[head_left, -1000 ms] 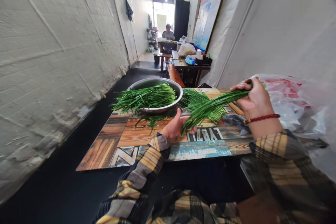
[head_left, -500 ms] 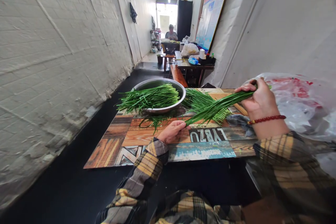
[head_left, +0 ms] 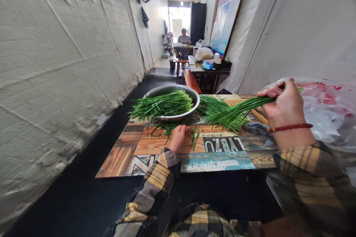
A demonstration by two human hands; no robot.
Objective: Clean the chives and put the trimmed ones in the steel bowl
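A bunch of garlic chives [head_left: 241, 109] is gripped in my right hand [head_left: 285, 103], raised over the board's right side; the leaves slant down to the left. My left hand [head_left: 177, 139] is closed in a pinch just in front of the metal bowl [head_left: 198, 103]; whatever its fingertips hold is hidden. Beside it, to the right, are a few loose chive leaves [head_left: 195, 137]. More scraps [head_left: 160, 129] lie against the bowl's front. Chives [head_left: 167, 103] fill the bowl, their leaves hanging over its left rim. Another pile of chives [head_left: 213, 105] rests right of the bowl, partly under the held bunch.
Everything stands on a wood-patterned board [head_left: 155, 144] with printed letters. A grey cloth [head_left: 260, 133] lies near my right wrist, and a plastic bag [head_left: 330, 107] beyond it. Farther back, a person [head_left: 184, 37] sits at a table behind another cluttered table [head_left: 197, 67].
My left hand has come away from the bunch's leaf ends and moved left. Loose leaves now show beside it. The right hand still holds the bunch, slightly farther right.
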